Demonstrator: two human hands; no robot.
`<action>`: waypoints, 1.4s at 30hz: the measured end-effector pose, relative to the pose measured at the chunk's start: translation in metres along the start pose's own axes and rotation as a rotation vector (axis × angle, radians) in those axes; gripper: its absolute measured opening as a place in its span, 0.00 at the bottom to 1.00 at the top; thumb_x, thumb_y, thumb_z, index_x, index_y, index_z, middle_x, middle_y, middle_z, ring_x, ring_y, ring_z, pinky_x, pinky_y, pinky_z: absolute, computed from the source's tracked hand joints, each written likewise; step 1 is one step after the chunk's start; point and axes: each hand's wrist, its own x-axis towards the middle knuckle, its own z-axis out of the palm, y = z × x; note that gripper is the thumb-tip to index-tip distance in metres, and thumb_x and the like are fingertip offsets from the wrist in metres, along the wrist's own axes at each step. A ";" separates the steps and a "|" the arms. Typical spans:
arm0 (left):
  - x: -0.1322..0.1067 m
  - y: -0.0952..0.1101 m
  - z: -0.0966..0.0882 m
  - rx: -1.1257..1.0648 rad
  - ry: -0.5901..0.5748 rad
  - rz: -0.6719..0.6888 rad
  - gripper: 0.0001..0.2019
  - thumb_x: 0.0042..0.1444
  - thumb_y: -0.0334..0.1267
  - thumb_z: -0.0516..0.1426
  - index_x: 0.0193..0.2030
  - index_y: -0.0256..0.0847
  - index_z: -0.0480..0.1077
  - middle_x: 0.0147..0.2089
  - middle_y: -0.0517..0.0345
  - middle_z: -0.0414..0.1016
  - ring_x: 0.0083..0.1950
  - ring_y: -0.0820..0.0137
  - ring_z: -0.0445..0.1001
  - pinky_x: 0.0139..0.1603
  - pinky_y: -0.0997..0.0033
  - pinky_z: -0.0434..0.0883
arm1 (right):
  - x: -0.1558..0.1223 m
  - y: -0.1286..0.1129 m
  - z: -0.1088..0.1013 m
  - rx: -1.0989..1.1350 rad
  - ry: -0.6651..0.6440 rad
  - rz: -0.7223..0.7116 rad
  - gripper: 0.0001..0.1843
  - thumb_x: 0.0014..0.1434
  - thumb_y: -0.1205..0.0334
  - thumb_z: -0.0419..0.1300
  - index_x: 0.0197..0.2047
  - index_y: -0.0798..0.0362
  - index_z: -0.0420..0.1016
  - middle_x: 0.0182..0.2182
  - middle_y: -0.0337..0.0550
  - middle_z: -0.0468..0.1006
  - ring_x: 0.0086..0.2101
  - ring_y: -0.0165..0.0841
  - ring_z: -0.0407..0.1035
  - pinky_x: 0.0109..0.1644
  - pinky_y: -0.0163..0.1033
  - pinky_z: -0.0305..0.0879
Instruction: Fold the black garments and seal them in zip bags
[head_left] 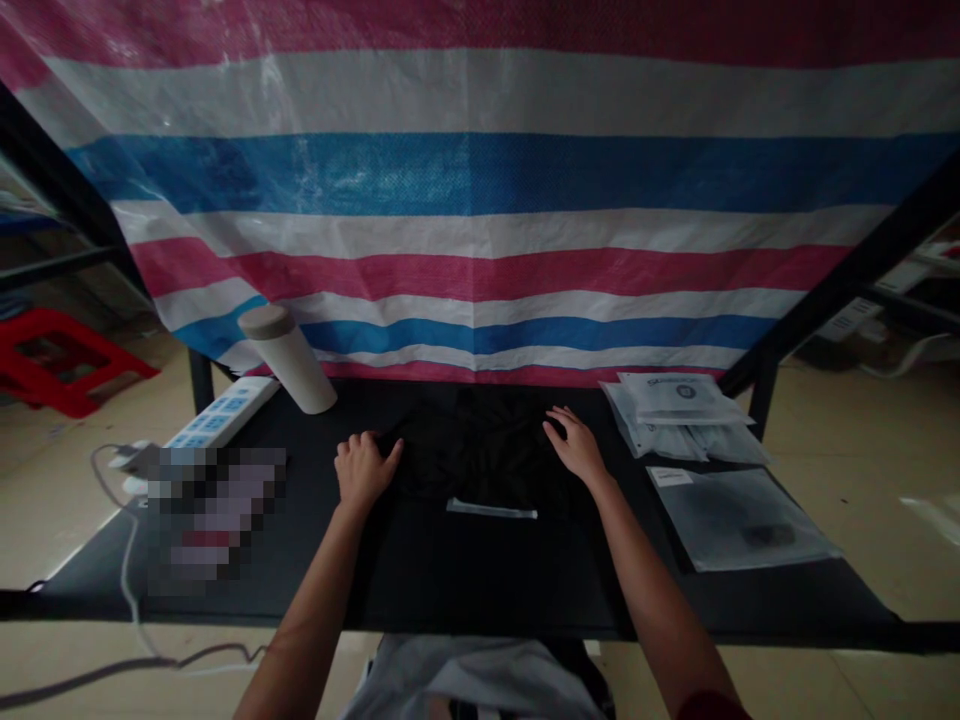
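A black garment (480, 445) lies spread on the black table (465, 580) in front of me, hard to tell from the dark top. My left hand (363, 468) rests at its left edge, fingers curled with the thumb pointing toward the cloth. My right hand (574, 443) lies flat on the garment's right side, fingers stretched out. A thin white strip, perhaps a bag's sealing edge (491, 509), lies just below the garment between my forearms.
A white cylindrical bottle (289, 357) leans at the back left beside a white power strip (217, 418). Packaged clear bags (679, 410) are stacked at the right, with another flat bag (739, 520) nearer. A striped tarp (480, 200) hangs behind; a red stool (60, 360) stands far left.
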 end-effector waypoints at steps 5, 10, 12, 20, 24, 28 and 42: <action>0.006 0.000 -0.020 0.009 -0.159 0.088 0.23 0.64 0.52 0.45 0.45 0.36 0.72 0.46 0.39 0.75 0.49 0.51 0.73 0.44 0.60 0.68 | -0.003 0.000 0.004 -0.083 -0.101 0.011 0.18 0.65 0.54 0.53 0.52 0.52 0.75 0.59 0.51 0.70 0.63 0.46 0.58 0.65 0.56 0.55; 0.010 0.042 -0.051 -0.048 -0.131 0.152 0.19 0.67 0.50 0.42 0.49 0.41 0.66 0.38 0.47 0.78 0.40 0.56 0.78 0.35 0.67 0.66 | -0.005 -0.002 0.005 -0.123 -0.143 0.017 0.18 0.65 0.55 0.53 0.54 0.52 0.74 0.61 0.50 0.67 0.64 0.47 0.55 0.65 0.59 0.51; 0.004 0.073 -0.056 -0.074 -0.152 0.305 0.17 0.67 0.49 0.43 0.48 0.42 0.66 0.35 0.50 0.78 0.37 0.58 0.78 0.34 0.68 0.66 | -0.005 -0.002 0.004 -0.131 -0.152 0.018 0.19 0.65 0.54 0.53 0.55 0.52 0.73 0.62 0.50 0.67 0.64 0.47 0.54 0.65 0.59 0.52; -0.024 0.157 -0.016 -0.370 -0.356 0.602 0.06 0.63 0.39 0.53 0.42 0.41 0.68 0.39 0.51 0.78 0.40 0.62 0.78 0.37 0.70 0.68 | -0.006 -0.005 0.003 -0.192 -0.174 0.014 0.21 0.65 0.54 0.53 0.57 0.53 0.71 0.64 0.49 0.64 0.65 0.47 0.54 0.66 0.58 0.51; -0.021 0.142 -0.027 -0.670 -0.431 0.651 0.10 0.63 0.43 0.53 0.46 0.41 0.69 0.41 0.54 0.77 0.38 0.68 0.77 0.37 0.72 0.70 | -0.007 -0.006 0.003 -0.200 -0.184 0.011 0.22 0.65 0.54 0.53 0.59 0.52 0.70 0.64 0.49 0.63 0.65 0.47 0.52 0.66 0.58 0.51; -0.012 0.118 -0.036 -0.686 -0.270 0.666 0.15 0.64 0.46 0.51 0.51 0.41 0.68 0.49 0.50 0.75 0.51 0.64 0.74 0.50 0.65 0.71 | -0.007 -0.007 0.002 -0.178 -0.188 0.014 0.22 0.65 0.55 0.53 0.59 0.51 0.69 0.64 0.49 0.63 0.66 0.47 0.51 0.66 0.59 0.50; -0.016 0.056 -0.025 -0.562 -0.318 0.838 0.22 0.55 0.26 0.49 0.55 0.40 0.70 0.62 0.52 0.70 0.67 0.63 0.63 0.68 0.57 0.61 | -0.069 -0.050 -0.062 -0.028 -0.339 -0.166 0.30 0.55 0.51 0.63 0.59 0.49 0.70 0.59 0.48 0.70 0.63 0.44 0.57 0.67 0.54 0.52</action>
